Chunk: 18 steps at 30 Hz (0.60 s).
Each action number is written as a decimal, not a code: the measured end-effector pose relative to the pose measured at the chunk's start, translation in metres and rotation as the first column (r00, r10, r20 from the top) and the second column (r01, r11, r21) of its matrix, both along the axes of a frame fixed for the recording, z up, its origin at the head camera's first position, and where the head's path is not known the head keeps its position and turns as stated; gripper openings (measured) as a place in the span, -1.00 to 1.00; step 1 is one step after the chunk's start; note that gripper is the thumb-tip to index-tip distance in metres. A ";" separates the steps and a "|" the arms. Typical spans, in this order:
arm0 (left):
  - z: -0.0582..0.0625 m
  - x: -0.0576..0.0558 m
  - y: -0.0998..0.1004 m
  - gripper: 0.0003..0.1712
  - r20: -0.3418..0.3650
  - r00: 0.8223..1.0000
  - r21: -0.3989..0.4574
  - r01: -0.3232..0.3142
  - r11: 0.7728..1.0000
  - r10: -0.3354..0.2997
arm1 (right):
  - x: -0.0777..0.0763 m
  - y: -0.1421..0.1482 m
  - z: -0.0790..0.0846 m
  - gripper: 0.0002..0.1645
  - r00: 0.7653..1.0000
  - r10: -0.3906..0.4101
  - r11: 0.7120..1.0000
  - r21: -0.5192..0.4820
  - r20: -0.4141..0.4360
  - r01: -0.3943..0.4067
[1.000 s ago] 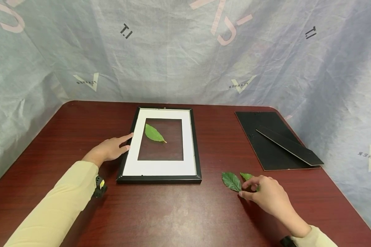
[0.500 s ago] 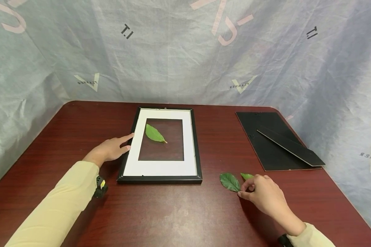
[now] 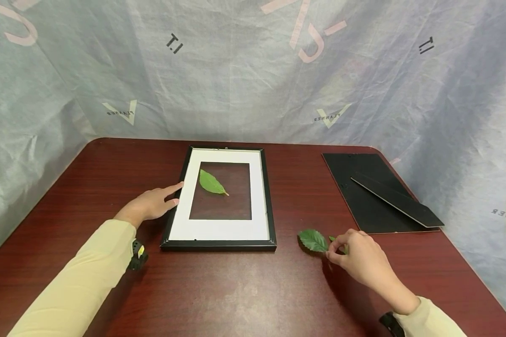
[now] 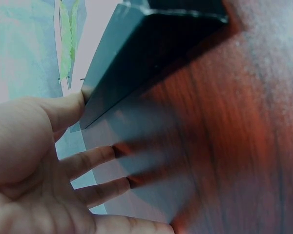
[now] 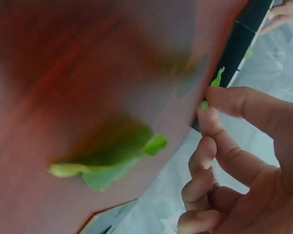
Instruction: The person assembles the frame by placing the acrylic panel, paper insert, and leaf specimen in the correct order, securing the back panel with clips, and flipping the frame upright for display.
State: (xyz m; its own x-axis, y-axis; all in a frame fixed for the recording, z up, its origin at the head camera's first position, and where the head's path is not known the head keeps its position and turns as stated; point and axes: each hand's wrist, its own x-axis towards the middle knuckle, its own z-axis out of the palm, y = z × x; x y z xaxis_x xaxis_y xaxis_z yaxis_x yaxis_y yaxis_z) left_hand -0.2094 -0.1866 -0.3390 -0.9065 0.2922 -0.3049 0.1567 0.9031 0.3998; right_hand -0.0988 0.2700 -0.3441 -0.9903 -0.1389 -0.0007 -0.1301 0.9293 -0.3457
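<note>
My right hand (image 3: 364,262) pinches a dark green leaf (image 3: 313,240) by its stem end, between thumb and index finger; its other fingers are curled. In the right wrist view the pinched leaf (image 5: 218,78) is seen almost edge-on. A second green leaf (image 5: 112,163) lies on the table below that hand, mostly hidden in the head view. My left hand (image 3: 152,203) rests at the left side of a black picture frame (image 3: 219,245) with a white mat. In the left wrist view its thumb touches the frame's edge, fingers extended. A light green leaf (image 3: 211,182) lies in the mat's opening.
A black backing board (image 3: 346,187) with a partly raised stand leg (image 3: 398,201) lies at the right of the dark red table (image 3: 236,290). A printed grey curtain (image 3: 236,84) hangs behind and along both sides.
My right hand has taken the dark green leaf by its stem and lifted it slightly, shifting it a little left and away from me. The left hand has stayed at the picture frame.
</note>
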 end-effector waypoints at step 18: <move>0.000 0.001 0.000 -0.29 -0.005 1.000 -0.006 0.003 1.000 -0.003 | -0.028 -0.011 0.016 -0.93 0.994 0.085 0.984 -0.152 -0.071 -0.095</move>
State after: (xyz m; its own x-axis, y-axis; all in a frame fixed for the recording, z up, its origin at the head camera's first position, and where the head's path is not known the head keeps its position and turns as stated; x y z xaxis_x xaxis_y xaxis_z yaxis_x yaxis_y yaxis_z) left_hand -0.2086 -0.1864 -0.3389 -0.9072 0.2931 -0.3017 0.1614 0.9049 0.3940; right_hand -0.1264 0.2592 -0.3279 -0.9712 -0.2205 0.0907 -0.2369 0.8487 -0.4728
